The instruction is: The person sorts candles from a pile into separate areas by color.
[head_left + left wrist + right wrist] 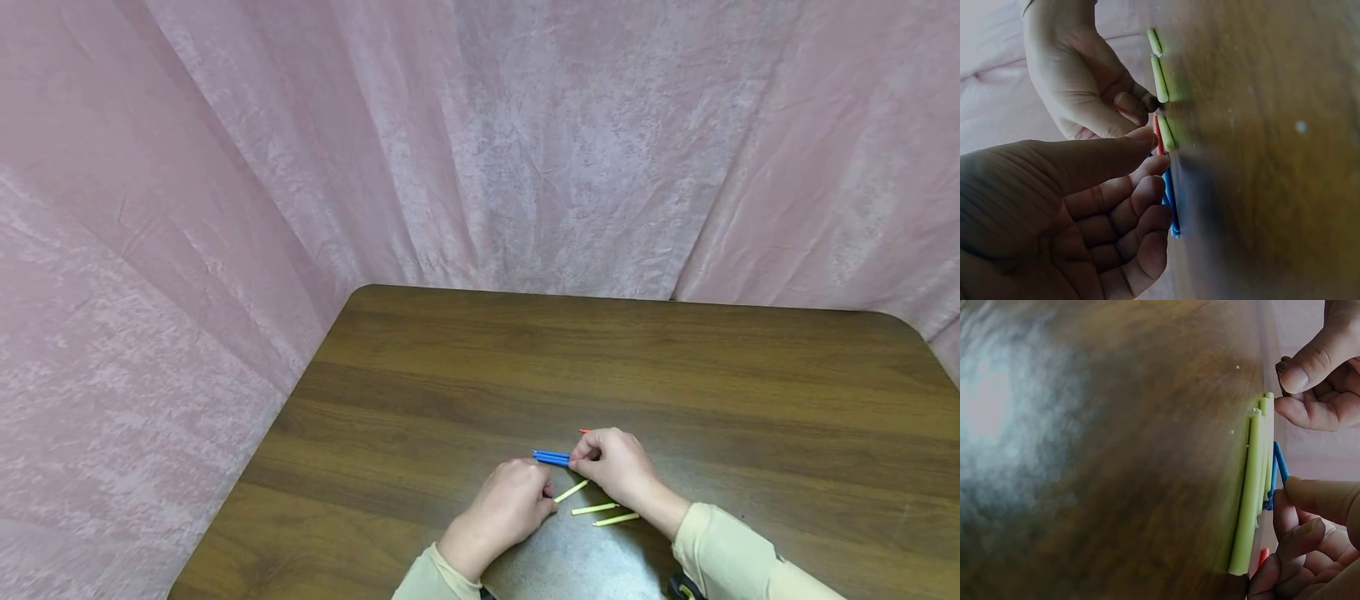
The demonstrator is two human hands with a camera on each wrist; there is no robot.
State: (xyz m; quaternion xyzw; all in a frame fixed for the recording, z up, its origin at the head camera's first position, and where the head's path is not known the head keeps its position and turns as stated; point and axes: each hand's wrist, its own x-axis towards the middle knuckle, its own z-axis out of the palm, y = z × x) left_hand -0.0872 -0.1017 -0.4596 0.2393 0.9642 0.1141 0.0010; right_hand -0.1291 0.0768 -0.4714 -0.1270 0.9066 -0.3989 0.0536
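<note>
My right hand (615,462) pinches a slim blue stick (1280,464) between thumb and finger, at the right end of a small blue bundle (551,457). Behind that hand the tip of a red stick (584,432) peeks out. My left hand (510,504) rests low over the table, its fingers loosely bent and nothing held between thumb and fingertips in the left wrist view. Closest to it lies one yellow-green stick (573,490), reaching toward the right hand. Two more, a middle yellow-green stick (595,508) and a front yellow-green stick (616,519), lie below the right wrist.
A brown wood-grain table (450,375) with rounded corners bears everything. Pink curtains (562,150) hang behind it and along the left side. At the lower edge, a black and yellow object (684,586) shows partly beneath the right sleeve (727,546).
</note>
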